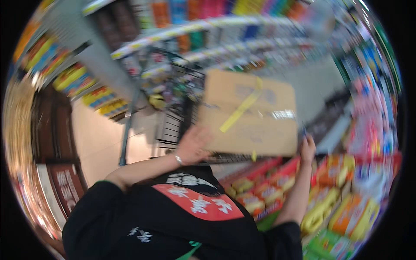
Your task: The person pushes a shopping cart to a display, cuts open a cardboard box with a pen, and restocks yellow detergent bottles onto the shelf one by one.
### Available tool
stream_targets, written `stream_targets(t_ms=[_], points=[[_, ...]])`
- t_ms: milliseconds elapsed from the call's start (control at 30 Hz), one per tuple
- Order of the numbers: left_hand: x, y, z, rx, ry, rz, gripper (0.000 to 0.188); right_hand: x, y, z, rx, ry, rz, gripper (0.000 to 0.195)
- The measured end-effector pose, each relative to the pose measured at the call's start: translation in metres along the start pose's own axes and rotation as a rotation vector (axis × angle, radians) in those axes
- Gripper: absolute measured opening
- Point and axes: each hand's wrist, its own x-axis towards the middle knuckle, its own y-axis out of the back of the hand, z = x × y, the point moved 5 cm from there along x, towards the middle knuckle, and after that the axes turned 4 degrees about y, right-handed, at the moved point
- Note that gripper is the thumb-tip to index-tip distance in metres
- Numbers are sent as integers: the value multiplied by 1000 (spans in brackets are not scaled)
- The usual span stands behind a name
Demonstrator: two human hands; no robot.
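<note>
A brown cardboard carton [240, 97] lies before me, over the basket of a wire shopping cart [169, 126]. A strip of yellow tape [242, 109] crosses its top at a slant, and clear tape shines near the right edge. My left hand [195, 143], blurred, lies flat at the carton's near left corner with nothing in its grip. Beside the right edge, my right hand [307, 149] is closed around a small bluish object [304, 131]. Only its thin tip shows, so I cannot tell exactly what it is.
Stocked shelves [208, 27] curve across the far side. Yellow and orange packs [354, 214] are stacked at the near right. A grey post [128, 130] stands left of the cart on the tiled floor [97, 139]. A brown printed box [63, 185] sits at the left.
</note>
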Motion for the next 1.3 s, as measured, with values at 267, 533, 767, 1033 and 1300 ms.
stream_targets(t_ms=[267,533,767,1033,1300], points=[[11,-3,-2,21,-40,-85,75,23,-10,-30,-232,41,99,26],[11,-7,-4,24,-36,-86,81,58,-19,-45,-385,1,55,26],[12,-8,-5,26,-65,-61,82,79,-15,-44,-415,32,-75,25],[11,-6,-4,40,-69,-43,81,76,-4,-74,-544,77,-274,24],[13,-5,-2,69,-75,-22,77,36,9,-65,-491,88,-281,25]])
